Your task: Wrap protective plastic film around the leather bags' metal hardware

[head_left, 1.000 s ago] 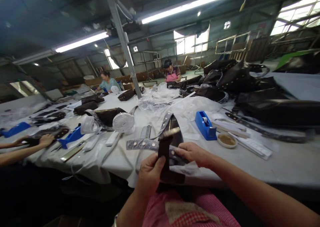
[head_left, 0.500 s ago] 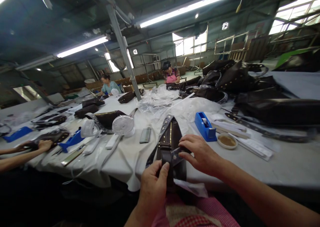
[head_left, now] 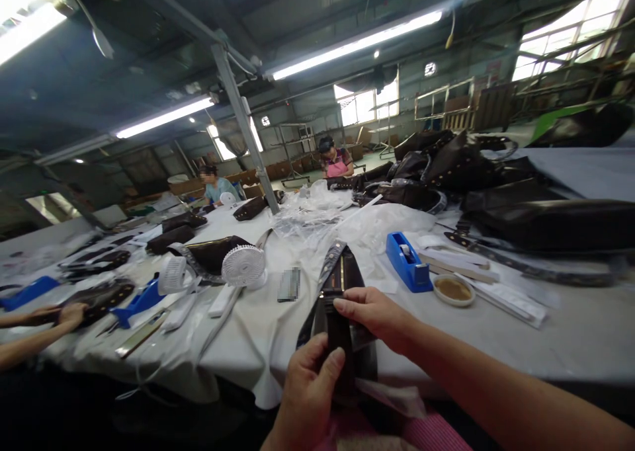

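Note:
A dark brown leather bag (head_left: 353, 274) with a gold-edged zip lies at the table's front edge, before my body. My left hand (head_left: 308, 388) pinches the bag's wide dark strap (head_left: 340, 335) between thumb and fingers, low down near my lap. Higher up, my right hand (head_left: 380, 311) has its thumb and fingers closed on the same strap, right beside the buckle (head_left: 329, 294). The fingertips partly cover that spot. A whitish plastic film (head_left: 391, 393) hangs from the bag's lower end.
To the right stand a blue tape dispenser (head_left: 407, 262) and a round dish (head_left: 454, 290) of brownish stuff. White fans (head_left: 243, 266) stand left. Dark bags (head_left: 550, 219) are heaped at right. A co-worker's hands (head_left: 72, 314) hold another bag at far left; two people sit farther back.
My right hand has moved left from the bag's side flap onto the strap by the buckle. My left hand still grips the strap, slightly lower in view. The camera view has shifted a little.

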The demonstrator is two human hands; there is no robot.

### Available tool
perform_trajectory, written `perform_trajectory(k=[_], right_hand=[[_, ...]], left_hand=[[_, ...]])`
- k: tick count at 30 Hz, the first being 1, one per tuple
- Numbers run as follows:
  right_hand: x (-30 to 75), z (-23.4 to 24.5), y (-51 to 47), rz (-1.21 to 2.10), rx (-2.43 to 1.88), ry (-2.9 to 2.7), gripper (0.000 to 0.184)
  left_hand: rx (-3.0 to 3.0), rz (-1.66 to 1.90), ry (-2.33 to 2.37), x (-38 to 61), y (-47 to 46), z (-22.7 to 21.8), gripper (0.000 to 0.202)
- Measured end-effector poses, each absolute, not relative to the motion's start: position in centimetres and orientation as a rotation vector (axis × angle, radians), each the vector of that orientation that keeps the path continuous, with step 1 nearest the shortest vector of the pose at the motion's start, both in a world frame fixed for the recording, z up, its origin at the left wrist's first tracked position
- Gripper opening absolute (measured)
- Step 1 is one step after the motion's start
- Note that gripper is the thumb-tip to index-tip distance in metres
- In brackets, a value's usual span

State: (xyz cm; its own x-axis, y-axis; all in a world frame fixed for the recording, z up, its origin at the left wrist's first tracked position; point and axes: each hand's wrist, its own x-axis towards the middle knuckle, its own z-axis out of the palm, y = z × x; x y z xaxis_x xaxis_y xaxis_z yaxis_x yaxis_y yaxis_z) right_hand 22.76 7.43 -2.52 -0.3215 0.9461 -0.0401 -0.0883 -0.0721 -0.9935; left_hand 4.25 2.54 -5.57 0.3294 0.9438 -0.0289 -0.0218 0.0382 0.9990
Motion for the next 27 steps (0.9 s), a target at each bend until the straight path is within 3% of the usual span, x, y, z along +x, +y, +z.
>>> perform_trajectory(k=[3,10,17,20,24,27], right_hand=[[21.4,-2.3,7.3,1.460,-0.998,-1.275,0.036],[21.3,-1.5,6.2,0.929,-1.017,-1.634,0.023],[22.2,-4.3,6.9,1.335,-1.076,-1.559,0.056],[21.9,-4.9,7.3,1.468,-1.176,-1.451,0.055],[21.7,-5.2,8.3,1.195,-1.201,-1.413,0.042],[21.9,-5.6,9.1,1.128,-1.155,-1.447,0.046]], left_hand=[[1.139,1.034,0.798,4.3,3.0,-5.8,0.043],[0.827,1.178,0.508,6.1,5.5,-5.1,0.053],[0.844,1.054,0.677,8.5,7.3,-7.9,0.064],[0.851,1.028,0.693,9.8,7.3,-8.7,0.068],[0.898,0.990,0.690,10.7,6.9,-9.0,0.067],[0.908,0.944,0.671,10.7,6.8,-9.4,0.065]])
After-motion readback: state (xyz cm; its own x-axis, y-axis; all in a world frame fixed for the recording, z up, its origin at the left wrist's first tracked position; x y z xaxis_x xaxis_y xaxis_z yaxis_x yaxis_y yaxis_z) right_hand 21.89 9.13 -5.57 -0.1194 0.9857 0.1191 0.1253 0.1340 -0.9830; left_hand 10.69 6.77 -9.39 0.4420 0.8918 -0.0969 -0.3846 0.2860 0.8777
